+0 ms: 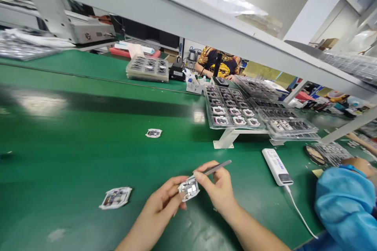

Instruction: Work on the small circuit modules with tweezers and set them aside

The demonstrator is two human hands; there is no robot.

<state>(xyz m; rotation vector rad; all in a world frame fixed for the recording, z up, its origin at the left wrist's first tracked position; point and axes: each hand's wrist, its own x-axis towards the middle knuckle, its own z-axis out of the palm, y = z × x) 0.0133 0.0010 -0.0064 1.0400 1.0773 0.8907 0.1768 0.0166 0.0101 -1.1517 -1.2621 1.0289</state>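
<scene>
We pinch a part (191, 190), silvery, white-rimmed and squarish with clipped corners, between the fingers of our left hand (161, 204) above the bench (73, 141); our right hand (220, 190) clamps a tool (218, 167) at its upper edge.

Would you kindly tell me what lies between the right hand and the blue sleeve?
The head view shows a white cable from a white device between the right hand and blue sleeve.
</scene>
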